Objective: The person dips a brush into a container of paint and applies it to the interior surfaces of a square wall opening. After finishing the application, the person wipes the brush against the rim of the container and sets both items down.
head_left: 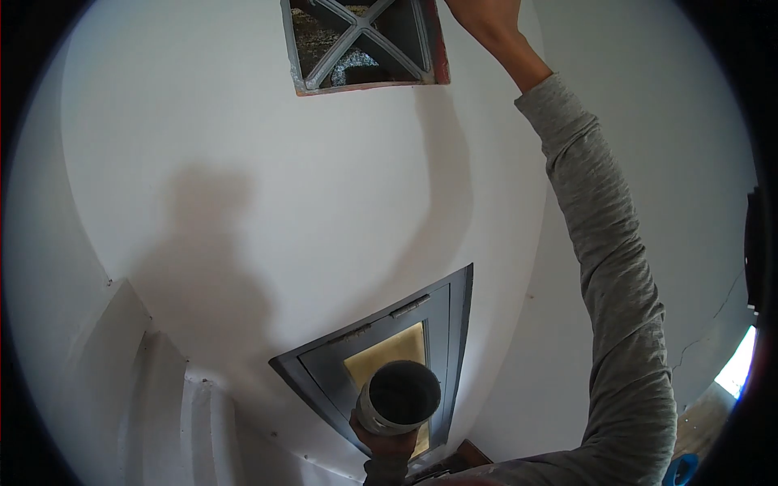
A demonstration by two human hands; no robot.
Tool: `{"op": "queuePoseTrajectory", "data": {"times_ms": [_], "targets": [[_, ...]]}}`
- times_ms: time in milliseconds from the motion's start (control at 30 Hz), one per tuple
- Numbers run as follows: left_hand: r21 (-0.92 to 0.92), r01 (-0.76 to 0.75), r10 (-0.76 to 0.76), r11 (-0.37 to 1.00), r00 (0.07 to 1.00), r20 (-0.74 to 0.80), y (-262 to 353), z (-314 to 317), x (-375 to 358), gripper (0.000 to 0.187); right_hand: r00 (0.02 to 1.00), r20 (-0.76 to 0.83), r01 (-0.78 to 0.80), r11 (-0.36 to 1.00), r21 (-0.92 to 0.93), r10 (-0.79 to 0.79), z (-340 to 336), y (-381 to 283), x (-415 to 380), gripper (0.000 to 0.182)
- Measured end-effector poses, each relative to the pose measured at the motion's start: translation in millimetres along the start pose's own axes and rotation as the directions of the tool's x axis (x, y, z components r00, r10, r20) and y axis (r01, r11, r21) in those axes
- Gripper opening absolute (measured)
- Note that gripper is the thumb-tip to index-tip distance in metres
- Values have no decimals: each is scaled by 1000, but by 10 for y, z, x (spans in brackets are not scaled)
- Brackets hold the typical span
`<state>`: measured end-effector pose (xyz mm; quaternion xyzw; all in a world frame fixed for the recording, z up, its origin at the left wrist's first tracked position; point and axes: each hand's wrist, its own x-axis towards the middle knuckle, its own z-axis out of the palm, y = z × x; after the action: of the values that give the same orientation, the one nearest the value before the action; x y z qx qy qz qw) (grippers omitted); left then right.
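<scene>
My left hand grips a short round metal pipe section from below, its open end facing me, low in the view. My right hand reaches up in a grey sleeve to the top edge of the view, beside the right side of a square wall opening with a cross-shaped metal brace; its fingers are cut off by the frame. Inside the opening I see rough masonry and a round dark hole.
A white plastered wall fills the view. Below, a grey metal door with hinges and a yellowish pane sits in the wall behind the pipe. A bright window shows at the far right.
</scene>
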<state>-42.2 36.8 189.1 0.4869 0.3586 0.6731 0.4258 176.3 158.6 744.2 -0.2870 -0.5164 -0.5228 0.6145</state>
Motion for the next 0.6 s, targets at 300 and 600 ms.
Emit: {"op": "queuePoseTrajectory", "data": {"times_ms": [300,600], "targets": [[-87,4,-2,996,1000,20,-281,-78,34,131,997,24,80,996,-29,-79,25,-21,25,23],[-856,465,-399,227,846,354,-189,-165,138,82,995,100,26,1000,8,-26,-158,-79,-246,22]]}}
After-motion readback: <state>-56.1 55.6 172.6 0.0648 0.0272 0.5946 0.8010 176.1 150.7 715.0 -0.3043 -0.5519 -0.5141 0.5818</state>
